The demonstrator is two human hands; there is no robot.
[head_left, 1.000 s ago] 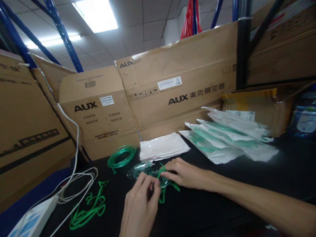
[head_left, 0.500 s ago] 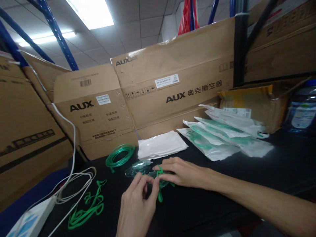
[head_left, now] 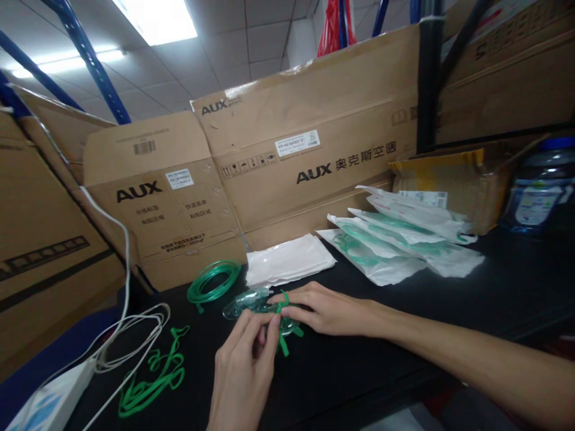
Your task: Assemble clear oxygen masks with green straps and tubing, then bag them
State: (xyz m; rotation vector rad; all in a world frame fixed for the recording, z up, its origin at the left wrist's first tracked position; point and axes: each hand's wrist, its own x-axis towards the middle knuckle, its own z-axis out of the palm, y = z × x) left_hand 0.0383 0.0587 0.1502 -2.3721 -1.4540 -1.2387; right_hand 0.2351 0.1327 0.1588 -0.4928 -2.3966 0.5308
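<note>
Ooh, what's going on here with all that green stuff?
A person's left hand pinches a green strap by a clear plastic piece, and the right hand is at the same spot. Another clear part lies just beyond, near coiled green tubing. Loose green straps lie to the left, white packets to the right.

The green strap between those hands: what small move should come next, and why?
Perhaps a gentle pull on the green strap with the left hand, while the right hand steadies the clear plastic piece: the left fingertips pinch at the strap, the right fingers lie close by, and loose strap shows below. Whether it is fastened, I cannot tell.
</note>
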